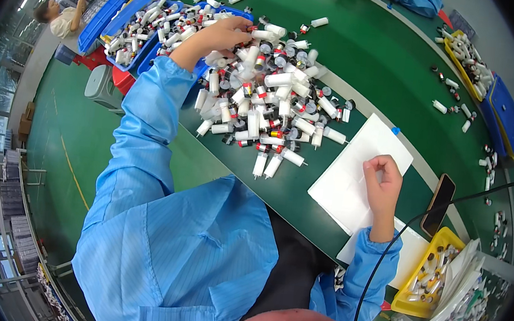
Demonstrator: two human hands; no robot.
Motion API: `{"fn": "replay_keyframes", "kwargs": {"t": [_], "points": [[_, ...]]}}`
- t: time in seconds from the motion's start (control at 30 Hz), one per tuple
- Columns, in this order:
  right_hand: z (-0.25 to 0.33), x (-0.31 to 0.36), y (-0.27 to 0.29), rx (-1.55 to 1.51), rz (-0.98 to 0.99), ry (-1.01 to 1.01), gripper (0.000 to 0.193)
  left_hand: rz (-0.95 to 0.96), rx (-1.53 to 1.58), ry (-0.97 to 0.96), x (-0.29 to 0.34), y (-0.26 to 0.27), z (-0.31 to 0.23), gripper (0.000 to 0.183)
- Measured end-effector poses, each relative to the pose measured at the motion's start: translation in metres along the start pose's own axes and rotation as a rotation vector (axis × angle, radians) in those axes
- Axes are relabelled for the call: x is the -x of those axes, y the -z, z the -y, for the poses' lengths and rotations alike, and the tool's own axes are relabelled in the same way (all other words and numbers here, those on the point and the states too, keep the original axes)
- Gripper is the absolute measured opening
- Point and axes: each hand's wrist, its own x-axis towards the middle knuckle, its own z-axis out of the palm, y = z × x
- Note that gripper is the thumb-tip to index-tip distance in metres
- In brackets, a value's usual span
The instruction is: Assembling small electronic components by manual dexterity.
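A large heap of small white cylinders point(253, 123) with thin stems, dark caps and red or yellow bands lies on the green table in front of me. My left hand point(222, 36) reaches over the heap's far left side, beside the blue bins. Its fingers are apart, bent down against the cylinders; none is visibly gripped. To the right, my right hand point(383, 186) is raised over white paper sheets point(344, 184), closed, with thumb and fingers curled together. Whether anything small sits inside it is hidden.
Blue bins point(145, 63) full of cylinders stand at the far left. A phone point(438, 204) and a yellow tray point(407, 306) of parts lie at right, with a black cable point(376, 268) crossing nearby. Beyond are another yellow bin point(458, 65) and a person's blue sleeve point(420, 0).
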Motion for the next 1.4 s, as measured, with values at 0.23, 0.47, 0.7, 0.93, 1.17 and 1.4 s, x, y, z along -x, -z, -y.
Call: {"fn": "replay_keyframes", "kwargs": {"t": [0.23,0.47,0.7,0.93,1.17,1.4], "points": [[0.006,-0.002,-0.002,0.013,-0.017,0.025,0.010,-0.202,-0.391,-0.341,0.052,0.010,-0.010,0.041],[0.013,-0.006,-0.002,0.153,0.060,0.142,0.009,-0.037,-0.263,-0.594,0.122,-0.045,-0.124,0.035],[0.036,0.007,0.006,0.638,0.007,0.259,0.011,0.299,-0.708,-0.936,0.011,-0.113,-0.240,0.037],[0.023,0.009,0.015,0.482,0.223,0.148,0.010,0.000,-0.524,-1.005,-0.172,-0.330,-0.263,0.033],[0.004,0.006,0.009,0.410,0.005,0.164,0.008,0.138,-0.362,-0.949,-0.149,-0.334,-0.299,0.037],[0.016,0.002,0.040,0.454,-0.249,0.019,0.015,0.245,0.308,-0.899,-0.026,-0.222,-0.328,0.035]]}}
